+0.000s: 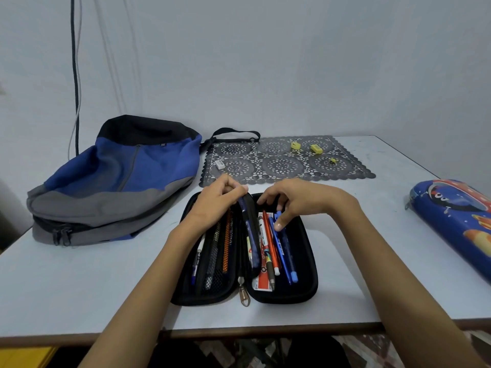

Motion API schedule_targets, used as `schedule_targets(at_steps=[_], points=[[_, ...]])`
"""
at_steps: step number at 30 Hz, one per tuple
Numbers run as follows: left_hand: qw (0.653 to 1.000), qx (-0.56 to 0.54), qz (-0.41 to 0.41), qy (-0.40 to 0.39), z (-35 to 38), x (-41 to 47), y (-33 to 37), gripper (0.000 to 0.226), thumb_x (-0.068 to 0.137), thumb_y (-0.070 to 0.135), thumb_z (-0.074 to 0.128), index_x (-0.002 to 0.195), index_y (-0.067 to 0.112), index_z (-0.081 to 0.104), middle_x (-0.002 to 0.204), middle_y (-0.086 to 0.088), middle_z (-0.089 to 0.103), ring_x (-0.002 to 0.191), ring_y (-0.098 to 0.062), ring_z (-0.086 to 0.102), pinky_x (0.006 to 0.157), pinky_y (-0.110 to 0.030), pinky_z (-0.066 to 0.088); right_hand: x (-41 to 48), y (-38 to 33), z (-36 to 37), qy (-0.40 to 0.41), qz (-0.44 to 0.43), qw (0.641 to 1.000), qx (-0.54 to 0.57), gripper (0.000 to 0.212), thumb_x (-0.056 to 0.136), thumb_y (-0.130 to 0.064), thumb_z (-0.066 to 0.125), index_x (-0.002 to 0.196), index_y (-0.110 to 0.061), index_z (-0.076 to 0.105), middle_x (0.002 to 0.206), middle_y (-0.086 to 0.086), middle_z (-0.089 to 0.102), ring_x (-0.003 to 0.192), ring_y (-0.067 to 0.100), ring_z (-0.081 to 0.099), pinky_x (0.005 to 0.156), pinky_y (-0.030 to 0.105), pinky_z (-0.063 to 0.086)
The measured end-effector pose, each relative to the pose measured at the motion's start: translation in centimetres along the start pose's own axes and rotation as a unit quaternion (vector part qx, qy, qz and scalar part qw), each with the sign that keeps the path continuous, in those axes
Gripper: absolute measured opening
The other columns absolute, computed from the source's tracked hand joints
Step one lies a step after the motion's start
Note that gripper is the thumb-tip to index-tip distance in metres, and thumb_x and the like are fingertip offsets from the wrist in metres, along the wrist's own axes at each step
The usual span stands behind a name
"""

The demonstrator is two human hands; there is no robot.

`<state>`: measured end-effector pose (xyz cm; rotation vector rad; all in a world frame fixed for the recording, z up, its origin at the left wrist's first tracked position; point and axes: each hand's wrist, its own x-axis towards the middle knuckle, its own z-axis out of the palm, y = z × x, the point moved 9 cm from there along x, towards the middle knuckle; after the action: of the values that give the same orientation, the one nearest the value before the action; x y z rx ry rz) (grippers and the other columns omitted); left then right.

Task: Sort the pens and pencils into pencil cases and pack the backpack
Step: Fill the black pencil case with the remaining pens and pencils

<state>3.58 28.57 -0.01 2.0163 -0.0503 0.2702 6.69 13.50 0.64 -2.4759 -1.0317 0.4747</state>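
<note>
Navy pen, hard plastic barrel, is pinched at its top end by the fingers of the left hand; its lower end sits low against the centre spine of the open black case. The right hand is curled over the right half, thumb and fingers closed on the top of a blue pen among a loose bunch of red, white and blue pens. An orange pencil and other sticks lie behind mesh in the left half. Handling guess: the pens are light, stiff, smooth and likely to roll or slide, so a pinch near one end works for steering, while mid-barrel is safer for lifting. Tips look breakable if jammed into the case wall. The case looks semi-rigid with a padded shell, lying flat on the bench right in front of the person; best taken by its long outer edges once folded, with the zip pull at the near end for closing. The backpack, soft blue-grey-black fabric, lies slumped on its side at left, zips closed as far as can be seen; it will sag, so it needs one hand holding the opening. A glossy blue case with cartoon print is at right, closed and well apart. At the back, a lace mat holds yellow erasers and a white eraser.
</note>
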Motion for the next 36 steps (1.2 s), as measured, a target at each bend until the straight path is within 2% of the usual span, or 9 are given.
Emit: schedule_targets(at_steps=[6, 9, 15, 19, 22, 25, 27, 31, 36], points=[[1.0, -0.007, -0.002, 0.001, 0.0, 0.0, 0.1, 0.032, 0.076, 0.053, 0.064, 0.085, 0.023, 0.062, 0.089, -0.005, 0.072, 0.092, -0.024, 0.066, 0.095, -0.049, 0.048, 0.2, -0.3, 0.4, -0.001, 0.01, 1.0, -0.016, 0.055, 0.074, -0.028, 0.083, 0.124, -0.017, 0.064, 0.104, -0.008, 0.064, 0.08, -0.004, 0.056, 0.067, 0.013, 0.041], [1.0, -0.009, -0.001, 0.001, 0.0, 0.1, 0.0, 0.036, 0.073, 0.057, 0.064, 0.084, 0.024, 0.062, 0.089, -0.005, 0.071, 0.092, -0.024, 0.066, 0.095, -0.05, 0.048, 0.2, -0.4, 0.7, -0.01, 0.015, 1.0, -0.008, 0.055, 0.074, -0.027, 0.083, 0.124, -0.015, 0.064, 0.103, -0.008, 0.065, 0.078, -0.003, 0.057, 0.069, 0.014, 0.043], [1.0, -0.01, -0.004, 0.0, 0.0, 0.1, -0.1, 0.036, 0.071, 0.059, 0.064, 0.083, 0.025, 0.062, 0.09, -0.004, 0.072, 0.092, -0.023, 0.067, 0.096, -0.05, 0.048, 0.1, 0.1, 0.7, -0.002, 0.042, 0.995, 0.092, 0.061, 0.072, -0.015, 0.084, 0.128, -0.012, 0.059, 0.105, 0.005, 0.068, 0.081, 0.008, 0.063, 0.084, 0.026, 0.051], [1.0, -0.005, -0.005, -0.001, 0.0, 0.1, -0.1, 0.035, 0.075, 0.056, 0.064, 0.086, 0.023, 0.062, 0.09, -0.003, 0.072, 0.092, -0.021, 0.067, 0.095, -0.05, 0.048, -0.8, 0.8, 0.0, 0.014, 0.062, 0.98, 0.189, 0.055, 0.075, -0.008, 0.08, 0.126, -0.009, 0.06, 0.108, 0.01, 0.067, 0.09, 0.018, 0.068, 0.082, 0.023, 0.053], [1.0, -0.004, -0.004, -0.001, 0.0, 0.0, 0.0, 0.04, 0.07, 0.061, 0.063, 0.085, 0.024, 0.062, 0.09, -0.003, 0.072, 0.092, -0.022, 0.067, 0.095, -0.051, 0.048, -1.1, 0.6, 0.0, 0.008, 0.057, 0.983, 0.176, 0.046, 0.081, -0.004, 0.075, 0.125, -0.008, 0.061, 0.111, 0.011, 0.064, 0.092, 0.03, 0.069, 0.084, 0.03, 0.057], [1.0, -0.003, -0.004, -0.002, 0.0, 0.0, 0.0, 0.039, 0.07, 0.061, 0.062, 0.084, 0.025, 0.062, 0.09, -0.004, 0.072, 0.092, -0.023, 0.067, 0.095, -0.051, 0.048, -0.4, -0.7, 0.3, 0.013, 0.029, 0.995, 0.097, 0.036, 0.087, -0.006, 0.068, 0.123, -0.01, 0.063, 0.109, 0.004, 0.066, 0.081, 0.015, 0.066, 0.075, 0.024, 0.053], [1.0, -0.001, -0.004, -0.001, 0.0, 0.1, 0.0, 0.037, 0.07, 0.06, 0.062, 0.084, 0.025, 0.061, 0.091, -0.005, 0.072, 0.092, -0.024, 0.067, 0.095, -0.052, 0.047, 0.3, -1.3, 0.8, 0.023, 0.017, 0.998, 0.065, 0.025, 0.092, -0.014, 0.062, 0.116, -0.011, 0.067, 0.104, 0.004, 0.07, 0.086, 0.012, 0.065, 0.073, 0.021, 0.049], [1.0, 0.001, -0.003, -0.001, -0.1, 0.2, -0.2, 0.031, 0.071, 0.06, 0.063, 0.08, 0.03, 0.061, 0.09, -0.005, 0.072, 0.092, -0.024, 0.066, 0.095, -0.053, 0.047, 1.1, -1.3, 1.5, 0.035, 0.023, 0.999, 0.016, 0.017, 0.093, -0.023, 0.06, 0.098, -0.01, 0.071, 0.096, 0.009, 0.071, 0.092, 0.024, 0.065, 0.081, 0.04, 0.05], [1.0, -0.001, -0.002, 0.004, -0.1, 0.1, -0.1, 0.036, 0.074, 0.055, 0.063, 0.086, 0.021, 0.062, 0.091, -0.006, 0.072, 0.092, -0.024, 0.066, 0.095, -0.051, 0.048, 0.8, -1.3, 1.3, 0.043, 0.016, 0.996, 0.072, 0.011, 0.088, -0.017, 0.068, 0.094, -0.016, 0.077, 0.079, -0.01, 0.069, 0.073, 0.003, 0.06, 0.069, 0.019, 0.044]])
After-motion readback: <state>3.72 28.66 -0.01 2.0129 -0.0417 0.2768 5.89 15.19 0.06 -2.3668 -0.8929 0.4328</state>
